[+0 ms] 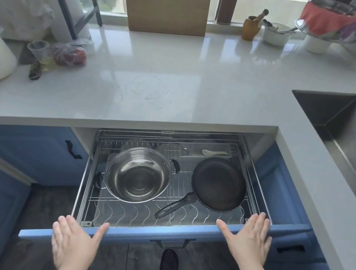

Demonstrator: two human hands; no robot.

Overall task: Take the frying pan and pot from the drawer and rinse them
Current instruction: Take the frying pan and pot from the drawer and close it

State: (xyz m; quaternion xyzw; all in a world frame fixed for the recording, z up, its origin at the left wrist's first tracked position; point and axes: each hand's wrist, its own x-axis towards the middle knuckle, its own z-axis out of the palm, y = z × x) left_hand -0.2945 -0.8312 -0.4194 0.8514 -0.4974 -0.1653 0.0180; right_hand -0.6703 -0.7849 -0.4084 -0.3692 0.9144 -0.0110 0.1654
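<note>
The drawer [171,233] stands pulled out below the countertop [181,77]; its wire rack carries both task things. The pot [137,174], steel and upright, sits in the rack's left half; the frying pan [219,183] lies at 3 o'clock from it, near but apart, its dark handle [175,207] running toward 7 o'clock. Both hands are spread wide with straight fingers and hold nothing; the left hand [74,242] lies over the blue drawer front at its left end, the right hand [249,238] over the same front at the right end; whether the palms press the edge or hover just over it cannot be told.

The step in hand appears to be the first pick-up; nothing is lifted yet. To do it well, the right hand would likely reach toward 11 o'clock and wrap the pan's handle; the left hand would go toward 12 o'clock for the pot's rim or one of its dark side handles. Each should come straight up clear of the wire; then travel toward the sink [353,142] at 2 o'clock.
</note>
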